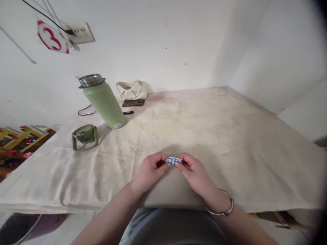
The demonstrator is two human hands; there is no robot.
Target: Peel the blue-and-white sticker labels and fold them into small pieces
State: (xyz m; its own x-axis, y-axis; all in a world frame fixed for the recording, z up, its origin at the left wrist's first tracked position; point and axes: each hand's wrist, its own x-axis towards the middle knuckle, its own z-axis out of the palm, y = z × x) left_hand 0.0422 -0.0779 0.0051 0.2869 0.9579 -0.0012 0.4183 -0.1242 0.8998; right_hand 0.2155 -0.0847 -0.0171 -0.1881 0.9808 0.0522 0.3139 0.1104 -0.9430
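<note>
A small flat white piece with blue markings [174, 161] is pinched between my two hands, just above the near part of the cloth-covered table [194, 119]. My left hand [150, 170] grips its left end between thumb and curled fingers. On the other end, my right hand [192, 172] has the thumb pressed on its face and the fingers behind. The piece is too small for me to tell its kind. A metal bangle [222, 212] circles my right wrist.
Left of my hands stands a green bottle [104, 103], uncapped, with its green lid [85, 136] nearby. Behind are a white handbag [131, 90], a phone [133, 102] and a black pen [128, 112]. A wall socket [80, 33] holds a plug. White walls border the table.
</note>
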